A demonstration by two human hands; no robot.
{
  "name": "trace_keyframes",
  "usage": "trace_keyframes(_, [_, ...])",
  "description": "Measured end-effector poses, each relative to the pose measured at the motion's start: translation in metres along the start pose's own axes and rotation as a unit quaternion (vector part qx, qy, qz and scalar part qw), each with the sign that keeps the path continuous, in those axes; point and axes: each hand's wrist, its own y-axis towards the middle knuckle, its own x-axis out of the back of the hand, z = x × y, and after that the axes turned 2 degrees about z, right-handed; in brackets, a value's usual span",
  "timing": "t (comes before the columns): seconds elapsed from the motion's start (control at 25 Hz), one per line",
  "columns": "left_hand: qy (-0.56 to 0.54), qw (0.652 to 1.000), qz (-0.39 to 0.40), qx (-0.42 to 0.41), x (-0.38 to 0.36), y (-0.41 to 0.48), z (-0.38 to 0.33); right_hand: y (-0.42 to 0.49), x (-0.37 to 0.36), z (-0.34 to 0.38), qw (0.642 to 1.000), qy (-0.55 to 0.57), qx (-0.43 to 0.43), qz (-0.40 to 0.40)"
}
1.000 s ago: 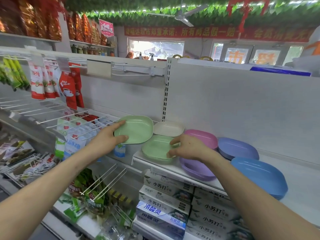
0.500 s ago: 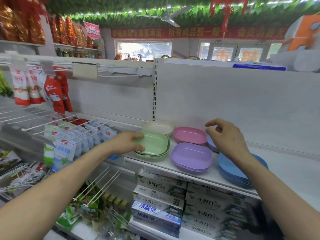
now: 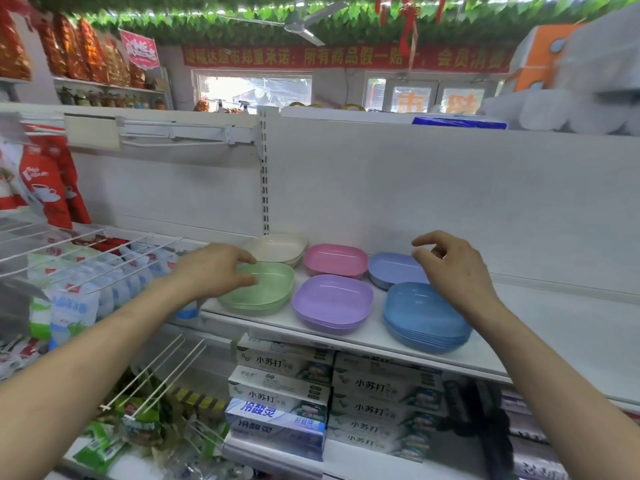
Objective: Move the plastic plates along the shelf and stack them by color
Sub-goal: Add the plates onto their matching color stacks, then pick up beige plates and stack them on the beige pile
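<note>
White metal shop shelf (image 3: 540, 327) with white back panel, bearing six stacks of rounded-square plastic plates in two rows. Front row, left to right: pale green plate stack (image 3: 266, 292) at the shelf's left end, lilac plate stack (image 3: 332, 303), and the tallest, the sky-blue plate stack (image 3: 422, 317). Back row, left to right: cream plate stack (image 3: 280, 247), pink plate stack (image 3: 336, 259), periwinkle plate stack (image 3: 391, 270), each just behind its front-row neighbour. Boxed toothpaste cartons (image 3: 311, 386) fill the shelf below. Left hand (image 3: 214, 271), fingers spread, lies over the left rim of the pale green plate stack, thumb inside the top plate; whether it presses or merely rests cannot be told. Right hand (image 3: 453, 268) hovers open with curled fingers, empty, above the right edge of the periwinkle plate stack and the back of the sky-blue plate stack.
</note>
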Motion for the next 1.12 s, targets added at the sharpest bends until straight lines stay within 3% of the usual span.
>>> trace_keyframes(0.2, [-0.099, 0.984, -0.093, -0.12, 0.003, 0.012, -0.117, -0.008, 0.049, -0.061, 0.999, -0.028, -0.04, 0.003])
trace_keyframes(0.52, [-0.145, 0.946, -0.074, -0.279, -0.033, 0.044, -0.354, -0.036, 0.206, -0.198, 0.993, -0.076, -0.089, -0.029])
trace_keyframes(0.84, [-0.162, 0.925, -0.004, -0.342, -0.068, 0.046, -0.564, -0.061, 0.369, -0.348, 0.978, -0.106, -0.151, -0.1])
trace_keyframes(1.12, [-0.19, 0.924, 0.043, -0.328, -0.098, 0.045, -0.69, -0.077, 0.461, -0.46, 0.963, -0.146, -0.195, -0.118])
